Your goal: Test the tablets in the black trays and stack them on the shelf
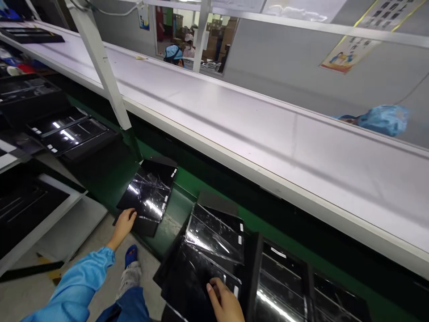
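My left hand [125, 226] is closed on the lower left corner of a glossy black display panel [147, 190]. This panel has small white labels along its right edge and rests on dark foam on the green bench. At the lower middle, my right hand [225, 300] has thumb and fingers curled at the edge of another black display panel [197, 279]; part of the grip is hidden. Just above that panel, overlapping it, lies a shiny labelled panel [217, 232] with film-like reflections. Dark foam sheets [217, 202] show beneath it.
Black trays with panels [281, 286] stand at the lower right. More panels [69, 129] lie on the left. A long white shelf [234, 112] runs above the green bench [172, 205], with a slanting white post [100, 62]. Blue-capped people [382, 120] are beyond it.
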### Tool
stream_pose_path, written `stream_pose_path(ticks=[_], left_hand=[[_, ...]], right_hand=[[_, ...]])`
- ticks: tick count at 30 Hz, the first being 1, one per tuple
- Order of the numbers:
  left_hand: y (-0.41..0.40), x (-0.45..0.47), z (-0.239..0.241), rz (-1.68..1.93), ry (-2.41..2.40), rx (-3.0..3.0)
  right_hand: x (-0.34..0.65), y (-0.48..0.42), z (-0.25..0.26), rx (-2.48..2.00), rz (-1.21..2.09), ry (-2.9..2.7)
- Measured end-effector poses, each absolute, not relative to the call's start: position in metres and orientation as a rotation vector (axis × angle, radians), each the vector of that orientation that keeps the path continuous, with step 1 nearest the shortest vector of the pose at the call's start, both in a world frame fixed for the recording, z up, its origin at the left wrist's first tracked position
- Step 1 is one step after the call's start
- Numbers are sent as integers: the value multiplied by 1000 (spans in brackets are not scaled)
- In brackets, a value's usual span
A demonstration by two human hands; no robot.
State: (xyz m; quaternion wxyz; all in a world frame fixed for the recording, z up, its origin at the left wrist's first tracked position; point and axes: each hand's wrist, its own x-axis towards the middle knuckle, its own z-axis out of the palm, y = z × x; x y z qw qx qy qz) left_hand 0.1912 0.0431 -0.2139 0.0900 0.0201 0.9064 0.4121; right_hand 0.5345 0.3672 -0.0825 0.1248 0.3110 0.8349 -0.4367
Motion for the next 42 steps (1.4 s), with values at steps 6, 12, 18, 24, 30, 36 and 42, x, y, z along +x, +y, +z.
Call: stream_pose_path(ticks=[6,12,18,24,30,36,42], left_hand=[[6,21,-244,1124,2619,115],[-1,9,-258,1101,2445,201],[-21,36,-272,1169,2312,231],[-9,-9,-270,1257,2227,404],[-7,-19,-268,1253,2152,408],[13,-22,-260,1265,2125,420],[28,-38,-263,1288,2013,468]], right_hand=[[407,209,-128,1182,-1770,2270],[321,114,-142,1018,-1726,2246],[287,149,-153,1249,-1686,2325],[238,198,-192,1483,-1461,2532],[207,219,-211,1431,-1147,2554],[228,213,-209,1470,-1135,2456],[166,216,-183,1606,-839,2673]])
